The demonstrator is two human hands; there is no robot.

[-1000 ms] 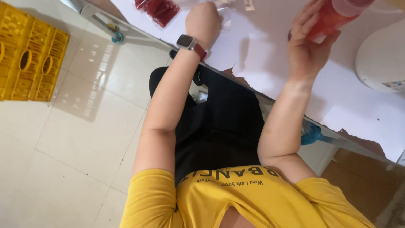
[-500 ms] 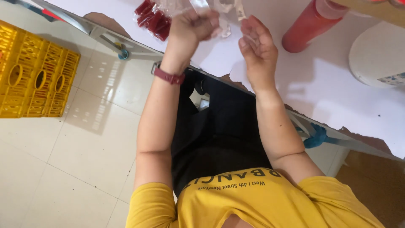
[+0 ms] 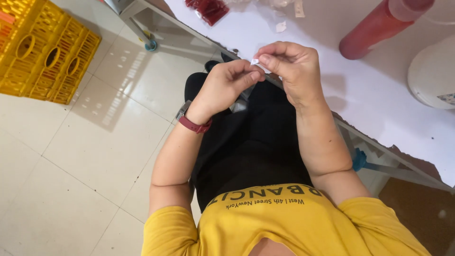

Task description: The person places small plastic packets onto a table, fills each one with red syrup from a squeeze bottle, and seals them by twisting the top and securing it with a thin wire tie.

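Glossy tiled floor (image 3: 85, 156), yellow plastic crate (image 3: 42, 52), matt white tabletop (image 3: 379, 95).

Red packets (image 3: 207, 8) at table's far edge

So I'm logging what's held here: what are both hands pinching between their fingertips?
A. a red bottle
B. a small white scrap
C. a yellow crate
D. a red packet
B: the left hand and right hand meet on a small white scrap; the red bottle stands untouched.
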